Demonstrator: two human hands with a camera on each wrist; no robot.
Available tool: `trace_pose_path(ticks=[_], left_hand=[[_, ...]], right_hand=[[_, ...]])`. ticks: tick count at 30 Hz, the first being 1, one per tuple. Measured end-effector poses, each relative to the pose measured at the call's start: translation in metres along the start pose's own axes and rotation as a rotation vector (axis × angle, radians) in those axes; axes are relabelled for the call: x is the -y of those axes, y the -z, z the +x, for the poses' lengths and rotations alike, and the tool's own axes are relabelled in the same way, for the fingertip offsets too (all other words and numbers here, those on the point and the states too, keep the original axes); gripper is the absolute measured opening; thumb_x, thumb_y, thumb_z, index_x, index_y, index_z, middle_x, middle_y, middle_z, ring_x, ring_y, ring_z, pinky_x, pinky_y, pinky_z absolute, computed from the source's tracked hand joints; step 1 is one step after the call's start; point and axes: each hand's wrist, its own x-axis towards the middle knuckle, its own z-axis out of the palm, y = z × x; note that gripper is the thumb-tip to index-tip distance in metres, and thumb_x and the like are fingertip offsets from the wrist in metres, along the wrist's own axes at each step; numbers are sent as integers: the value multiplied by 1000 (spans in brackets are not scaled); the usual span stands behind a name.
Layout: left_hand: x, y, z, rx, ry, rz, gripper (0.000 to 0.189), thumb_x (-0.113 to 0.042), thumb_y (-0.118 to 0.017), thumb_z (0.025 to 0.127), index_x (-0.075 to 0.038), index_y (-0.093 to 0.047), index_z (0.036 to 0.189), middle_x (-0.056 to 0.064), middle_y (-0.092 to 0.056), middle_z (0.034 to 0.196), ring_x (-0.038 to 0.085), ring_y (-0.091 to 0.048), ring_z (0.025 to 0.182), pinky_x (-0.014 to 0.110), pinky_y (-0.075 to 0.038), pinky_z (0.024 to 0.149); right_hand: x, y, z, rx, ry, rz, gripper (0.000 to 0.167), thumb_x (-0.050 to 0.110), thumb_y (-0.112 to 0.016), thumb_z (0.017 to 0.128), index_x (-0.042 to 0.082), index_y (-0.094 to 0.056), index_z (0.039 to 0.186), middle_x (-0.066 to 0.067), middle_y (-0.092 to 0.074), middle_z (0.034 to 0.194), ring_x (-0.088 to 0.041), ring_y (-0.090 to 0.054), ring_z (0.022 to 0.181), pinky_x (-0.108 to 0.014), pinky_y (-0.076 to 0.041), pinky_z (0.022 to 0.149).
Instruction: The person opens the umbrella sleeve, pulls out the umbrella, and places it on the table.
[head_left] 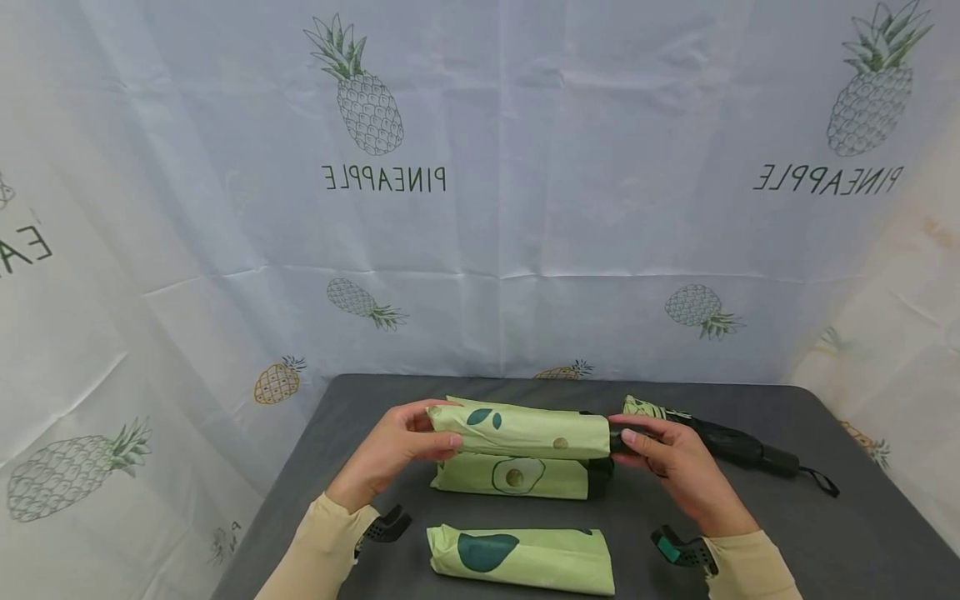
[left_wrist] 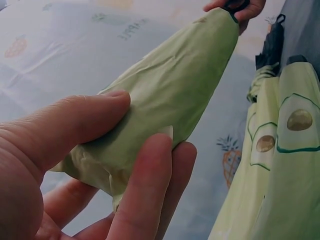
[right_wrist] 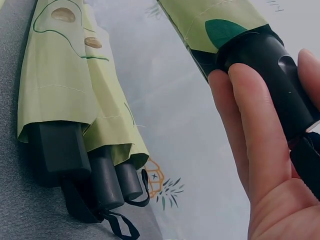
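A folded umbrella (head_left: pixel 525 432) in a light green avocado-print sleeve is held level between my two hands, above the table. My left hand (head_left: pixel 408 442) pinches the sleeve's left end; in the left wrist view its thumb lies across the green fabric (left_wrist: pixel 165 85) with the fingers underneath. At the other end my right hand (head_left: pixel 678 462) grips the black handle (right_wrist: pixel 272 80), whose strap hangs by the palm. Just below the held umbrella in the head view lies another sleeved umbrella (head_left: pixel 517 477), its dark handle pointing right.
Nearest me on the dark grey table (head_left: pixel 300 533) lies a green sleeve (head_left: pixel 532 560) with a dark leaf print. A black umbrella (head_left: pixel 735 442) with a green patterned end rests at the back right, wrist strap outward. Several black handles (right_wrist: pixel 62 155) sit side by side in the right wrist view.
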Motion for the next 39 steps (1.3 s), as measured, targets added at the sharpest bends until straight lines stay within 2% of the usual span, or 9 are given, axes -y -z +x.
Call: trace_pose_path(ticks=[4, 6, 10, 12, 16, 28, 31, 36, 39], left_hand=[[0, 1, 0, 6, 2, -2, 66, -19, -88, 93, -9, -60, 152, 5, -75, 115, 22, -77, 106, 54, -62, 106], [1, 1, 0, 9, 5, -5, 66, -19, -88, 93, -8, -59, 152, 5, -75, 116, 22, -77, 107, 54, -62, 106], [1, 2, 0, 13, 8, -8, 67, -19, -87, 94, -8, -58, 153, 6, -75, 117, 22, -77, 107, 54, -61, 107], [1, 3, 0, 15, 10, -8, 67, -19, -87, 94, -7, -58, 153, 6, -75, 117, 22, -77, 108, 54, -61, 107], [2, 3, 0, 13, 11, -9, 66, -19, -87, 94, -7, -59, 152, 7, -75, 118, 22, -77, 108, 54, -61, 107], [2, 6, -1, 14, -4, -7, 61, -18, -86, 95, -5, -61, 150, 5, -76, 114, 21, -78, 106, 53, -62, 106], [2, 7, -1, 12, -1, -3, 62, -18, -86, 95, -5, -61, 150, 5, -76, 114, 21, -77, 107, 53, -61, 107], [2, 10, -2, 9, 1, -16, 63, -17, -86, 95, -5, -60, 151, 4, -75, 115, 20, -77, 107, 55, -60, 109], [1, 11, -3, 10, -2, -24, 63, -16, -86, 95, -4, -60, 151, 4, -75, 116, 20, -77, 107, 55, -60, 109]], right_hand=[[-1, 2, 0, 5, 9, 30, 32, 17, -61, 112, 10, -69, 143, -5, -13, 64, -31, -10, 54, -35, -64, 102], [-2, 4, -1, 2, 9, 40, 32, 17, -61, 113, 11, -69, 143, 5, -35, 64, -27, -14, 54, -35, -64, 102], [-2, 6, -1, 2, 6, 45, 34, 17, -59, 114, 9, -67, 145, 12, -69, 101, -16, -31, 55, -33, -64, 103], [-2, 8, -1, 5, 7, 47, 33, 18, -59, 114, 10, -68, 145, 11, -67, 95, -15, -32, 55, -33, -63, 103], [-3, 10, -1, 9, 18, 62, 28, 18, -59, 114, 21, -73, 137, 8, -39, 67, -27, -15, 54, -33, -63, 103], [-5, 19, -3, 30, 61, 57, 31, 14, -56, 115, 17, -72, 142, 6, -37, 67, -33, -15, 55, -32, -63, 103], [-5, 20, -3, 23, 60, 53, 34, 14, -56, 115, 10, -68, 146, 6, -50, 81, -32, -16, 58, -32, -63, 103], [-4, 23, -5, 4, 58, 62, 36, 13, -56, 115, 3, -65, 148, 17, -64, 129, -30, -14, 61, -32, -63, 102], [-2, 25, -6, -1, 58, 68, 35, 13, -56, 115, 6, -67, 147, 20, -63, 134, -30, -12, 61, -32, -64, 102]])
